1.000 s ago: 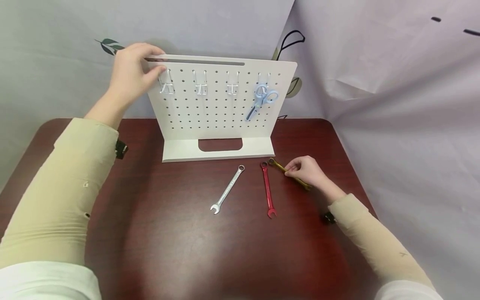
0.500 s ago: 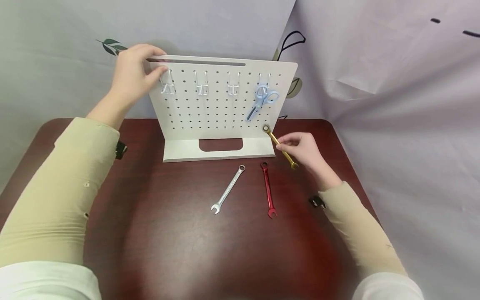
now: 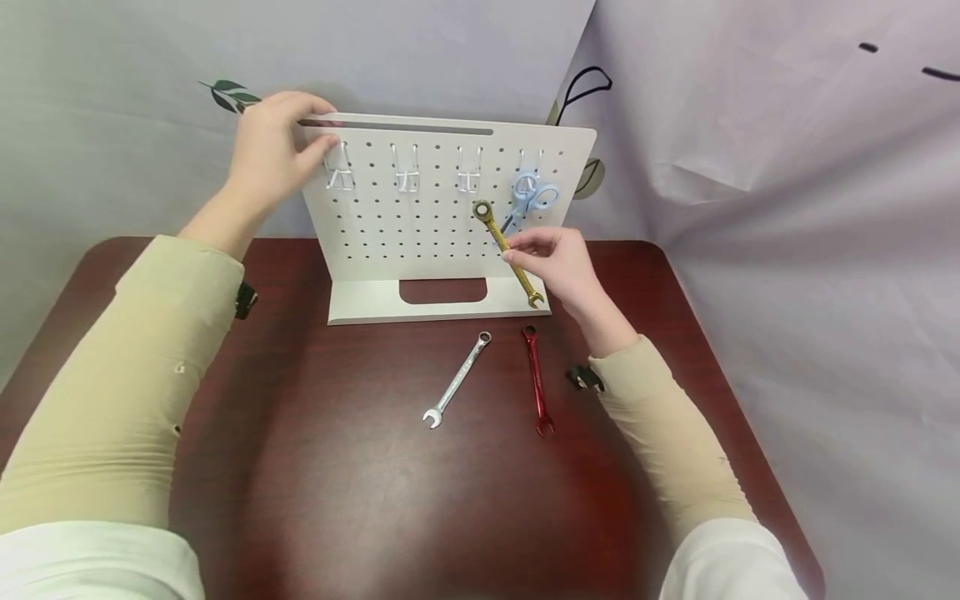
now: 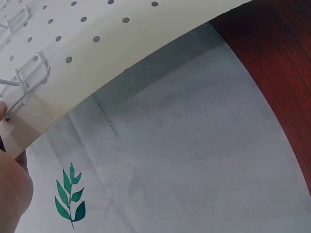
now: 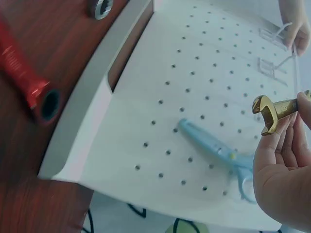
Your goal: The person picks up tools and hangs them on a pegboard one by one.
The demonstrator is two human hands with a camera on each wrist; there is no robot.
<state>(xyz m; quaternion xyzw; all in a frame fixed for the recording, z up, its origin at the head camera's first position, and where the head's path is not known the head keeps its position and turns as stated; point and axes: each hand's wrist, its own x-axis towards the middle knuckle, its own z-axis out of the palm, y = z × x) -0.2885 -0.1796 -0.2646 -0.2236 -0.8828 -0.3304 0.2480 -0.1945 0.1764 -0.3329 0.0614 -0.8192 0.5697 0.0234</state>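
My left hand grips the top left corner of a white pegboard, thumb in front and fingers over the top edge. Between thumb and fingers my right hand pinches a gold combination wrench, held tilted in front of the board's lower right part, ring end up. The wrench's open end shows large in the right wrist view. Light blue scissors hang from the rightmost hook, their blades partly behind my right hand. Three white wire hooks, such as the one at centre, carry nothing.
A silver combination wrench and a red combination wrench lie on the dark red wooden table before the board's foot. Pale cloth with leaf prints hangs behind and to the right.
My right hand has lifted the gold wrench off the table and carried it up and left to the board's front. The left hand keeps its grip on the corner.
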